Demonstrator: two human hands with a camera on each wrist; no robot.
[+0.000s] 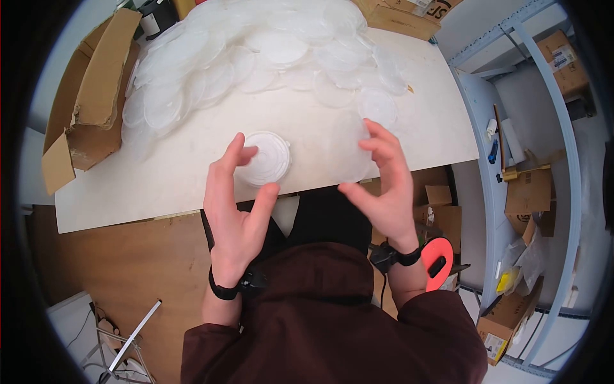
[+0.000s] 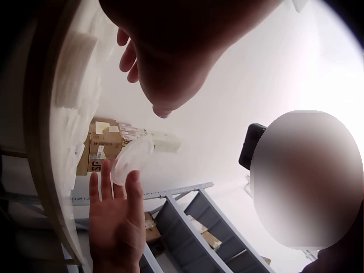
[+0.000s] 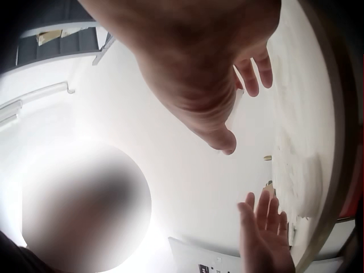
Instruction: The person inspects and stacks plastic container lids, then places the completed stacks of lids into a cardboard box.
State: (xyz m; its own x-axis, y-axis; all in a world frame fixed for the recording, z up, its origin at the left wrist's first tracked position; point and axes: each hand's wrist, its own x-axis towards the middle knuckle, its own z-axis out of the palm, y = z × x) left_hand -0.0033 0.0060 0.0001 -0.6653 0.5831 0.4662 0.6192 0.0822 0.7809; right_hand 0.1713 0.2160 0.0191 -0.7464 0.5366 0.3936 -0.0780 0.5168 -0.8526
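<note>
Bench (image 1: 166, 182): discs (image 1: 281, 48) heaped far, probably freeing workspace
Left hand (image 1: 230, 211): wide grip, by white lid (image 1: 270, 160)
Right hand (image 1: 393, 195): at translucent disc (image 1: 348, 150), hold unclear

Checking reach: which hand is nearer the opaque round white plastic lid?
Left. The left hand is just left of that lid; the right hand is farther, rightward.

tilted translucent disc (image 1: 348, 150), by right hand (image 1: 391, 182), white ringed lid (image 1: 270, 160), flat on tabletop (image 1: 173, 182)
</note>
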